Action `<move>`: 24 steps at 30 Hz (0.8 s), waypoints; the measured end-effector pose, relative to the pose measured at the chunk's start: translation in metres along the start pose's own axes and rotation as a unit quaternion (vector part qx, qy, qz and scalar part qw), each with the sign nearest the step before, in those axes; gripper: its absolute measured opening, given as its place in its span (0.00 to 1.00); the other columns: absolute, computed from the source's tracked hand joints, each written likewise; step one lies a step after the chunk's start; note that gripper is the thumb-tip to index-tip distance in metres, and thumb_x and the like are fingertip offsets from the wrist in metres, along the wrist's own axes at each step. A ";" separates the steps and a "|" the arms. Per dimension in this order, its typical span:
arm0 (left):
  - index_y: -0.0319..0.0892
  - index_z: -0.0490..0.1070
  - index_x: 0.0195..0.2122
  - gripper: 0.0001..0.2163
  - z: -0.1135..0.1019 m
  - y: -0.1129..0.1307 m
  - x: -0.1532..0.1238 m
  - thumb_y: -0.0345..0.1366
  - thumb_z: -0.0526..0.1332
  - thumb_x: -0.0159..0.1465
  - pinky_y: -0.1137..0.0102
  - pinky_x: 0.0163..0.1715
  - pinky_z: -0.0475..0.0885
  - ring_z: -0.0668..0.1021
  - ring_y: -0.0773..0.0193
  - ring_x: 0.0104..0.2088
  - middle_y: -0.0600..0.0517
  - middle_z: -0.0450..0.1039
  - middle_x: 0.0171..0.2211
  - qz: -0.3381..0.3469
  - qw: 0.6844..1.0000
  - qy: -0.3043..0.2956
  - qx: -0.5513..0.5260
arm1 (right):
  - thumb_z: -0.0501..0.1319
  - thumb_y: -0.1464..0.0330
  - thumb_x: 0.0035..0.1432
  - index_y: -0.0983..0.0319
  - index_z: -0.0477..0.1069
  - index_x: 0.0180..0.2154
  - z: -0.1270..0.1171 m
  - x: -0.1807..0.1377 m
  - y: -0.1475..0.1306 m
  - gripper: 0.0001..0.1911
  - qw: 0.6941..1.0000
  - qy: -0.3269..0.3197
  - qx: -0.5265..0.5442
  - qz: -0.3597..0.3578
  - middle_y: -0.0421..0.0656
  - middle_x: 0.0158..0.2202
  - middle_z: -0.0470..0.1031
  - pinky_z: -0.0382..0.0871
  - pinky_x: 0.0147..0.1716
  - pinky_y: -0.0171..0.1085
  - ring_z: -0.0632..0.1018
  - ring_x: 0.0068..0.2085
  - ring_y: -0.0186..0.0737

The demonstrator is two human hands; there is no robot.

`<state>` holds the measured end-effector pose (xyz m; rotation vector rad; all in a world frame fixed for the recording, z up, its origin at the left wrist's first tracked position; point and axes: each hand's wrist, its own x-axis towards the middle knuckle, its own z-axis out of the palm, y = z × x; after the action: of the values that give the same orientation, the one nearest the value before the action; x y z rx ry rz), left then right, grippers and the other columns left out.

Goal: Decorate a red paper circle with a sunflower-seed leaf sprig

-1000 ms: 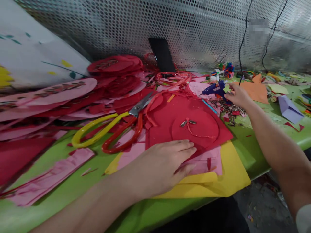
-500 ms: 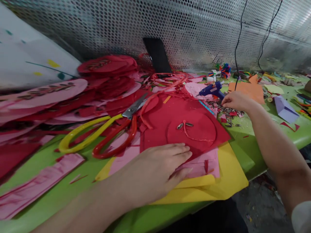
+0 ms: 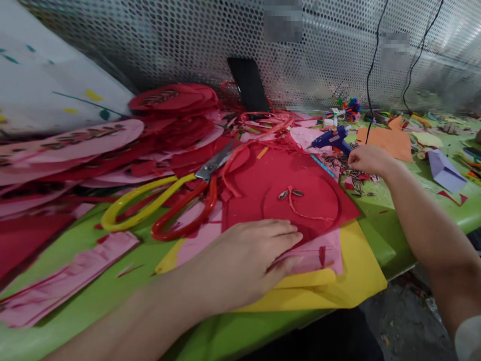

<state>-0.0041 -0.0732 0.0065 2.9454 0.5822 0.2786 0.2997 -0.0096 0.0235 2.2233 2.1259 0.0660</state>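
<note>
My left hand [image 3: 248,258] lies flat with fingers stretched out on the near edge of a red paper sheet [image 3: 285,190]. On that sheet sits a red paper circle [image 3: 302,203] with two sunflower seeds [image 3: 290,193] and a thin curved red strip stuck on it. Pink and yellow sheets [image 3: 356,281] lie underneath. My right hand [image 3: 366,159] reaches to the far right, its fingers curled down into a pile of sunflower seeds [image 3: 351,173]. A blue glue gun [image 3: 330,139] lies just beyond that hand.
Large scissors with one yellow and one red handle [image 3: 165,205] lie left of the red sheet. Stacks of red and pink paper ovals [image 3: 112,145] fill the left. A black phone [image 3: 250,85] leans on the perforated metal wall. Orange paper [image 3: 387,140] and a purple box [image 3: 443,170] are far right.
My right hand left the glue gun's handle and dropped onto the seed pile nearer to me. My left hand stayed flat on the red sheet.
</note>
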 end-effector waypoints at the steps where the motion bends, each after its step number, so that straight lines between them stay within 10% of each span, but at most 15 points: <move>1: 0.40 0.75 0.42 0.16 0.000 0.000 0.001 0.36 0.50 0.62 0.63 0.43 0.74 0.78 0.57 0.42 0.46 0.77 0.43 0.004 1.000 0.013 -0.001 | 0.58 0.70 0.47 0.58 0.77 0.30 -0.002 -0.001 0.000 0.09 1.000 0.016 0.021 -0.005 0.45 0.32 0.77 0.65 0.32 0.40 0.75 0.36 0.45; 5: 0.41 0.76 0.37 0.16 -0.004 -0.001 0.004 0.36 0.48 0.64 0.67 0.40 0.74 0.79 0.61 0.38 0.48 0.78 0.38 -0.013 0.995 0.100 -0.012 | 0.60 0.67 0.47 0.61 0.72 0.26 -0.008 -0.007 -0.010 0.04 0.961 0.054 0.262 -0.070 0.40 0.24 0.74 0.65 0.26 0.34 0.73 0.26 0.34; 10: 0.41 0.74 0.37 0.13 -0.006 -0.003 0.007 0.36 0.50 0.64 0.73 0.35 0.73 0.78 0.65 0.34 0.50 0.78 0.34 -0.124 0.970 0.206 -0.045 | 0.65 0.64 0.45 0.62 0.67 0.27 -0.008 -0.025 -0.048 0.10 0.823 -0.052 0.548 -0.138 0.34 0.17 0.68 0.60 0.15 0.29 0.67 0.15 0.26; 16: 0.41 0.74 0.38 0.10 -0.006 -0.002 0.013 0.38 0.55 0.62 0.76 0.28 0.71 0.78 0.67 0.30 0.52 0.78 0.34 -0.189 0.949 0.231 -0.097 | 0.68 0.64 0.43 0.64 0.71 0.29 -0.006 -0.046 -0.078 0.12 0.726 -0.099 0.649 -0.202 0.36 0.21 0.73 0.66 0.18 0.28 0.73 0.19 0.27; 24: 0.43 0.75 0.34 0.09 -0.002 0.002 0.017 0.36 0.55 0.62 0.77 0.27 0.69 0.78 0.70 0.27 0.55 0.78 0.30 -0.161 0.947 0.265 -0.089 | 0.69 0.65 0.41 0.63 0.72 0.26 0.001 -0.053 -0.094 0.10 0.683 -0.121 0.686 -0.220 0.36 0.19 0.73 0.68 0.21 0.29 0.74 0.20 0.28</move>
<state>0.0116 -0.0684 0.0109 2.5327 1.0235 1.0352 0.2033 -0.0589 0.0156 1.5581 2.7323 -2.3585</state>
